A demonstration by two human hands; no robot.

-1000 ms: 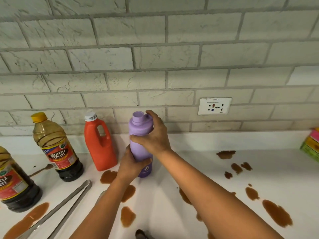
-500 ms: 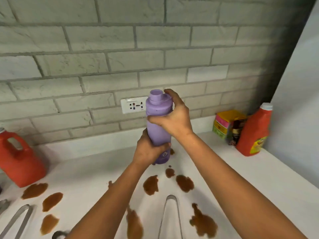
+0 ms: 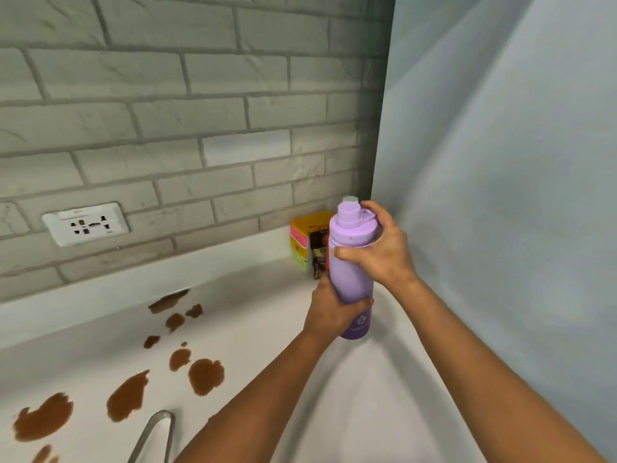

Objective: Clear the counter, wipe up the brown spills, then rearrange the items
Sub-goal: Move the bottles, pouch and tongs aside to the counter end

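Above the white counter [image 3: 267,329], near the corner, we hold the purple water bottle [image 3: 350,262] upright in both hands: our left hand [image 3: 330,312] wraps its lower body, our right hand [image 3: 384,252] grips just under the cap. Brown spills [image 3: 205,375] lie well to the left.

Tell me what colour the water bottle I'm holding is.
Light purple, deepening to darker purple at the base of the water bottle; the head view shows it best.

Both forearms are bare, no sleeves; left hand [image 3: 329,312] and right hand [image 3: 384,252] ungloved.
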